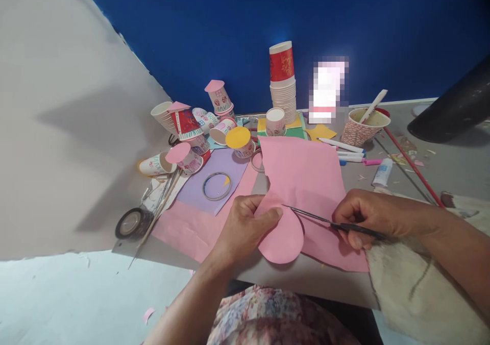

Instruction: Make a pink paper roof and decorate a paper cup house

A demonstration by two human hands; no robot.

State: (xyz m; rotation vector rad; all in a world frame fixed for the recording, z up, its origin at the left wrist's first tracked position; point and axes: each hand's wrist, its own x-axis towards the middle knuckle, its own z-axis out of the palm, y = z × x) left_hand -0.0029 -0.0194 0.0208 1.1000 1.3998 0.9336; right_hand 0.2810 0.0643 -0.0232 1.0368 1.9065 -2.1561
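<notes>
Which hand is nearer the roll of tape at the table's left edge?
Left. The left hand, holding the rounded pink paper piece, sits to the right of the tape roll. The right hand, gripping the scissors, is farther right, beyond the left hand.

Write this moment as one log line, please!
left hand: holds pink paper round | right hand: grips scissors, cutting pink sheet

We see matt, smooth pink paper, with thin metal scissors at its edge, their handles dark. The purple sheet is matt paper too. The stacked cups look like paper, faintly glossy. The tape roll shines like plastic. A rough, off-white cloth lies nearby.
</notes>
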